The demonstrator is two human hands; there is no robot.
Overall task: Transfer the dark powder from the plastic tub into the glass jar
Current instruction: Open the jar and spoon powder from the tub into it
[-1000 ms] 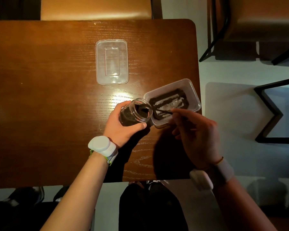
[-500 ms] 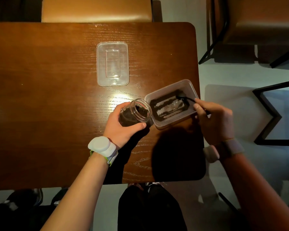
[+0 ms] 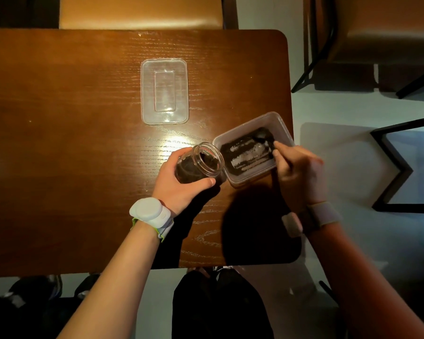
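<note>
While the left hand [image 3: 181,189] wraps around a glass jar [image 3: 198,162] tilted toward the right, its grip clamped on the jar's body, a person works over a dark wooden counter [image 3: 71,167]. Dark powder [image 3: 194,168] already lies inside the jar, whose open mouth nearly touches the near-left corner of a clear plastic tub [image 3: 283,126] set at an angle by the counter's right edge. More of the powder [image 3: 240,144] coats the tub's floor in a dark ring, with pale bare streaks scraped through its middle. The right hand [image 3: 298,172] reaches over the tub's right side, fingers pinched together on a thin dark utensil [image 3: 267,140] whose tip rests in the far-right part of the powder; the tool is too slim and shadowed to tell its kind. A clear rectangular lid [image 3: 165,91] lies flat on the counter, well apart from the tub, farther from the person. Both wrists carry pale bands: a white puck-shaped device [image 3: 150,212] on the left, a strap [image 3: 321,214] on the right. A tan chair seat [image 3: 140,12] stands beyond the counter's far edge.
</note>
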